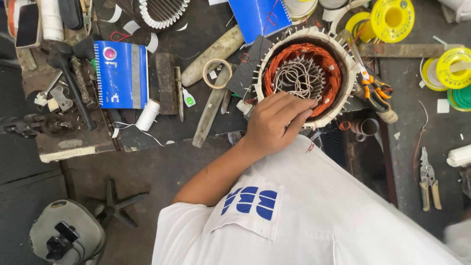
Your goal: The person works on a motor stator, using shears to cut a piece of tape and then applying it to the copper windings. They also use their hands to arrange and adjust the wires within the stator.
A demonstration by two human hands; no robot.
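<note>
Stator (pixel 304 73) with copper windings sits upper centre on the tabletop (pixel 422 147); left hand (pixel 277 122) rests loosely curled on its near rim, holding nothing; pliers (pixel 375 93) crowd its right.

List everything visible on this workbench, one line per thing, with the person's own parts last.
motor stator: 1, white rim, copper-orange windings, bench centre right
spiral notebooks: 2, blue, one left of centre, one at top centre
tape rolls: several, yellow, one green, top right
thread spool: 1, white, below the left notebook
tape ring: 1, beige, left of the stator
wooden sticks: 2, pale, bench centre
pliers: 1, orange handles, right of the stator
crimping tool: 1, cream handles, lower right
small bottle: 1, white with green label, bench centre
shirt: 1, white with blue pocket print, bottom
left hand: 1, fingers on the stator's near winding edge
right hand: not in view
</note>
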